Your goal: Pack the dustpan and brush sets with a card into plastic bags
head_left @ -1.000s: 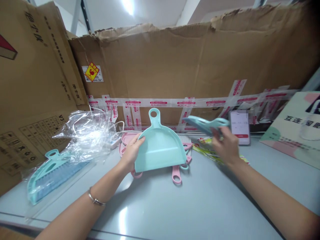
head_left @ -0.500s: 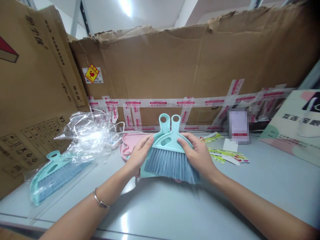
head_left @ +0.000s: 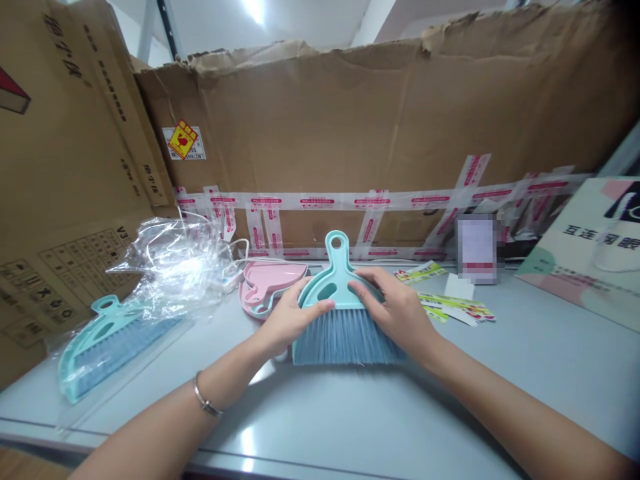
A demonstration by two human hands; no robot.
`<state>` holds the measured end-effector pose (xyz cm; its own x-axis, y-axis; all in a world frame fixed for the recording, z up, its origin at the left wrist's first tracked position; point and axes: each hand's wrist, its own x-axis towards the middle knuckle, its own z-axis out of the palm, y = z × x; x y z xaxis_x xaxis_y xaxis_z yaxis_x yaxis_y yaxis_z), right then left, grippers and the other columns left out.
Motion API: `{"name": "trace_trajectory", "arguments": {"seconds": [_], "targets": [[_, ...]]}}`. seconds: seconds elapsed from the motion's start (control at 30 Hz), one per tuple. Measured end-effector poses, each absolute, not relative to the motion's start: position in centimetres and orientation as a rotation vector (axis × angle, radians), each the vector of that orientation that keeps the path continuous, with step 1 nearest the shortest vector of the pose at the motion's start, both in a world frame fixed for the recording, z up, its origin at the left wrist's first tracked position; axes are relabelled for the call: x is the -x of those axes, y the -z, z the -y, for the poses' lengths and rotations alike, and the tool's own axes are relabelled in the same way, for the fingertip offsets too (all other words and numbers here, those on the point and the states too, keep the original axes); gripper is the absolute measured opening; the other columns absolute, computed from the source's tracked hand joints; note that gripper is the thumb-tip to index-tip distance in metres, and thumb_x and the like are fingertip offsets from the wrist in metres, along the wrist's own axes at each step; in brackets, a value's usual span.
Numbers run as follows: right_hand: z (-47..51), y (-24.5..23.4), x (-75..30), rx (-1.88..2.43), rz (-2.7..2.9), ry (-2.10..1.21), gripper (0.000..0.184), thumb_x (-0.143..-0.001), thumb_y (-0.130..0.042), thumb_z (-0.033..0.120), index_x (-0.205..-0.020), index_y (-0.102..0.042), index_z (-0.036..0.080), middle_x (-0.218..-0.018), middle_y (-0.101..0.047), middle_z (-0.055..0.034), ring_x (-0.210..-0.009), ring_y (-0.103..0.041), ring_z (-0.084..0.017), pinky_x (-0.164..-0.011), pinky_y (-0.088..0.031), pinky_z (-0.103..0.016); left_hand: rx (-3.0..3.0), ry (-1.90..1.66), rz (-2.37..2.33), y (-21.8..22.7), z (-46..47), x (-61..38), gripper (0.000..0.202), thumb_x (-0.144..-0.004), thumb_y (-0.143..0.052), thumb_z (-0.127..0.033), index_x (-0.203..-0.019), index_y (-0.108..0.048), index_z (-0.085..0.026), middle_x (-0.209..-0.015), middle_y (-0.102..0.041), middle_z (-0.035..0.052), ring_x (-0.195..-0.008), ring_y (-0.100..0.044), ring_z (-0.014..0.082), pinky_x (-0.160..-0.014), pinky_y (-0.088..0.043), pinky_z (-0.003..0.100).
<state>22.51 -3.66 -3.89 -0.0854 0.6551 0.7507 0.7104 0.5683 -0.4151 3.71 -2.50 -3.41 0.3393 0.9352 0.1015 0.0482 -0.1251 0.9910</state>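
A mint-green hand brush (head_left: 336,288) with grey-blue bristles (head_left: 345,337) lies nested on a matching mint dustpan, of which only the edge shows beneath it. My left hand (head_left: 291,319) grips the set's left side, fingers curled onto the brush back. My right hand (head_left: 396,312) clasps the right side, fingers pressed on the brush top. The two handles line up as one loop at the far end.
Pink dustpans (head_left: 267,285) are stacked just left of the set. A bagged mint brush set (head_left: 103,347) lies at the left, loose clear bags (head_left: 173,263) behind it. Printed paper cards (head_left: 453,308) and a phone (head_left: 477,248) sit at the right. Cardboard walls (head_left: 350,127) enclose the grey table (head_left: 375,413).
My right hand brought the brush from the right onto the dustpan held by my left. The two handles, side by side half a second ago, now overlap as one.
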Motion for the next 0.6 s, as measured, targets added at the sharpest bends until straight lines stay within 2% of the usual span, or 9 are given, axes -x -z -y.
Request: {"name": "trace_trajectory", "arguments": {"seconds": [0.1,0.23,0.33,0.4,0.47,0.6], "targets": [[4.0,4.1,-22.8,1.000,1.823,0.208,0.018,-0.091,-0.046,0.029,-0.101,-0.059,0.021,-0.095,-0.065,-0.0087,-0.091,-0.062,-0.022,-0.082,-0.050,-0.038,-1.446,-1.007,-0.940,3.2,2.6,-3.7,0.048,-0.069,-0.073,-0.039,-0.112,-0.059,-0.021,-0.110,-0.066,0.0062,-0.103,-0.060,0.0236,-0.089,-0.046,0.034],[4.6,4.2,-23.0,0.863,1.798,0.356,0.020,-0.089,-0.048,0.020,-0.105,-0.060,0.024,-0.110,-0.059,-0.0105,-0.105,-0.057,-0.023,-0.090,-0.047,-0.042,-1.425,-1.004,-0.928,3.0,2.6,-3.6,0.047,-0.069,-0.073,-0.039,-0.110,-0.060,-0.020,-0.107,-0.067,0.0063,-0.099,-0.062,0.0233,-0.086,-0.047,0.033],[4.7,4.8,-23.2,0.889,1.686,0.341,0.024,-0.085,-0.055,0.022,-0.109,-0.057,0.026,-0.119,-0.053,-0.0098,-0.117,-0.049,-0.025,-0.097,-0.041,-0.046,-1.393,-0.984,-0.967,3.2,2.4,-3.5,0.045,-0.068,-0.073,-0.040,-0.107,-0.062,-0.019,-0.105,-0.068,0.0067,-0.098,-0.062,0.0236,-0.085,-0.047,0.033],[4.2,5.5,-23.3,0.945,1.581,0.116,0.032,-0.084,-0.057,0.029,-0.115,-0.051,0.026,-0.125,-0.050,-0.0098,-0.121,-0.045,-0.026,-0.099,-0.040,-0.046,-1.354,-0.978,-0.988,3.4,2.1,-3.4,0.046,-0.068,-0.074,-0.040,-0.107,-0.062,-0.019,-0.108,-0.068,0.0073,-0.099,-0.062,0.0236,-0.085,-0.046,0.033],[3.6,6.2,-23.5,1.026,1.471,-0.293,0.041,-0.083,-0.057,0.039,-0.120,-0.045,0.026,-0.127,-0.050,-0.0104,-0.119,-0.048,-0.025,-0.095,-0.043,-0.044,-1.302,-0.985,-1.003,3.6,1.8,-3.3,0.048,-0.066,-0.075,-0.039,-0.109,-0.062,-0.020,-0.111,-0.067,0.0079,-0.100,-0.062,0.0236,-0.085,-0.047,0.033],[3.0,6.3,-24.3,1.172,1.344,-1.126,0.049,-0.077,-0.061,0.054,-0.112,-0.049,0.023,-0.106,-0.063,-0.0082,-0.093,-0.062,-0.023,-0.075,-0.052,-0.035,-1.192,-0.991,-1.049,3.5,1.3,-3.1,0.049,-0.066,-0.075,-0.043,-0.107,-0.063,-0.020,-0.108,-0.068,0.0089,-0.095,-0.064,0.0246,-0.080,-0.049,0.035]]}}
